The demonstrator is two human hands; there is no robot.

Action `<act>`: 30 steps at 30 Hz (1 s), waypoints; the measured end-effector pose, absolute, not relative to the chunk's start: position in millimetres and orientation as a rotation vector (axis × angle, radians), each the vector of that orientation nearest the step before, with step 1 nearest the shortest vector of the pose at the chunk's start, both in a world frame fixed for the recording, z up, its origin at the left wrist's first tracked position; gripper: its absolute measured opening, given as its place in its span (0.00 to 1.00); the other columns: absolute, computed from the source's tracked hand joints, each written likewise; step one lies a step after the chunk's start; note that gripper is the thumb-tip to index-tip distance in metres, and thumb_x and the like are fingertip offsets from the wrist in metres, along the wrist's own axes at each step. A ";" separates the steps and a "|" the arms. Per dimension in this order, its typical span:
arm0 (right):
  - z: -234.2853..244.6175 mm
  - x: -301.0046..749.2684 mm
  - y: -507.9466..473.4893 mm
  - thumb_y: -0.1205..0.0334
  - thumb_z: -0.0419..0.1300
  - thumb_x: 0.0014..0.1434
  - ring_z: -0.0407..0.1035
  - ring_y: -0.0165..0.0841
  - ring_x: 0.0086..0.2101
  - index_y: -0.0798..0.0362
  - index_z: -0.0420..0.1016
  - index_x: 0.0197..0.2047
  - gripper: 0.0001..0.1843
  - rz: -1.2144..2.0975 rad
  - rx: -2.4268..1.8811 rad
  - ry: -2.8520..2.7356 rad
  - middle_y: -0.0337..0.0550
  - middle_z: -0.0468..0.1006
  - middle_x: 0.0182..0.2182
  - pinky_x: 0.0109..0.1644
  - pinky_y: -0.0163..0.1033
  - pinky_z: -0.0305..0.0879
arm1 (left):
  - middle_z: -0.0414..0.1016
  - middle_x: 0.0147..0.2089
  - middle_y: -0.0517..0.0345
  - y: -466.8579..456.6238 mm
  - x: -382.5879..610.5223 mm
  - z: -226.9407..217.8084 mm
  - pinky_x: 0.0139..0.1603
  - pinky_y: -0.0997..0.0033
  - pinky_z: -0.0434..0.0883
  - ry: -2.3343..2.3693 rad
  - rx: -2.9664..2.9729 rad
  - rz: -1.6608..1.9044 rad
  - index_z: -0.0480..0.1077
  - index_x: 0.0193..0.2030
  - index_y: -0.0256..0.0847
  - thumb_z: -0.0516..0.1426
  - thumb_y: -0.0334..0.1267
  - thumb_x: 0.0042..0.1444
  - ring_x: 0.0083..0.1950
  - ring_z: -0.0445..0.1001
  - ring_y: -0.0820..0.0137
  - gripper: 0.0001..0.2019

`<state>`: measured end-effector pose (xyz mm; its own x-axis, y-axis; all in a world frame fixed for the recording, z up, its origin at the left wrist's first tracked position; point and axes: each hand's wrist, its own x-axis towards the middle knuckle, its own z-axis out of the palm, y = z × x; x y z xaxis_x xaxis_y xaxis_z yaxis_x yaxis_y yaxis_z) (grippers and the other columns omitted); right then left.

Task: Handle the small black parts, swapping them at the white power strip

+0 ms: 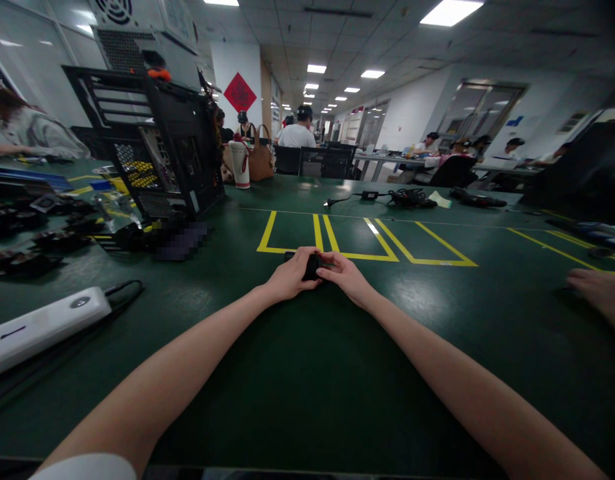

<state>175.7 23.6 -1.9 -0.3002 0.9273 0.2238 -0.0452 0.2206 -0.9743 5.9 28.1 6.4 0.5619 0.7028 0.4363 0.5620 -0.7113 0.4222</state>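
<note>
A small black object (311, 268) is between my two hands, low over the green table (317, 373). It looks dark and blocky, but my fingers cover most of it, so its kind is unclear. My left hand (291, 275) wraps round it from the left, with a dark end poking out behind the fingers. From the other side, my right hand (343, 275) pinches its right end between thumb and fingers. Just beyond the hands, yellow tape outlines (357, 256) mark the table.
A black computer case (187, 147) stands at the left, near dark parts (62, 237) and a white power strip (47, 327). Coiled black cables (412, 198) lie toward the back. Beside a bag (260, 160) is a white cup (240, 165). Another person's hand (600, 293) rests at the right.
</note>
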 end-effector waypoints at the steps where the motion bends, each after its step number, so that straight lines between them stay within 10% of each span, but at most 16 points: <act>1: -2.3 175.9 23.6 0.64 0.64 0.41 0.67 0.32 0.41 0.50 0.65 0.40 0.20 1.269 -0.841 -1.519 0.40 0.68 0.41 0.49 0.44 0.61 | 0.56 0.54 0.51 27.9 5.8 6.5 0.39 0.60 0.69 1.056 2.562 0.865 0.47 0.54 0.44 0.56 0.41 0.48 0.49 0.65 0.60 0.28; 30: -0.6 172.9 21.2 0.62 0.62 0.44 0.67 0.31 0.41 0.50 0.65 0.39 0.16 1.176 -0.870 -1.517 0.40 0.68 0.41 0.49 0.44 0.61 | 0.56 0.54 0.50 29.6 6.6 5.5 0.40 0.60 0.69 1.047 2.557 0.881 0.47 0.54 0.44 0.56 0.41 0.48 0.49 0.65 0.60 0.28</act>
<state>172.9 21.2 -0.6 -0.2538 0.9287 0.2702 -0.0303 0.2716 -0.9619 6.6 29.6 5.5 0.5611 0.6999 0.4420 0.5549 -0.7142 0.4266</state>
